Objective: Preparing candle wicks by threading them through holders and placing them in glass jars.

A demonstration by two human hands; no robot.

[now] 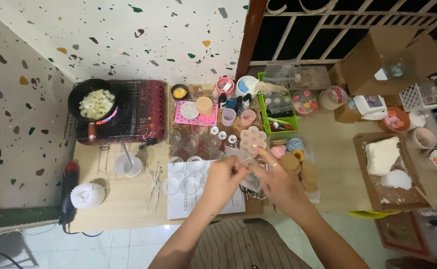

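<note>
Both hands meet above the desk's (128, 199) near edge, left hand (223, 180) and right hand (276, 182) each pinching a clear plastic bag (241, 157) between closed fingers. At the far left corner a red stove (138, 112) carries a black pan (94, 102). Empty glasses (193, 144) stand mid-desk, above a white sheet (186, 199). Thin sticks (154, 187) lie left of the sheet.
</note>
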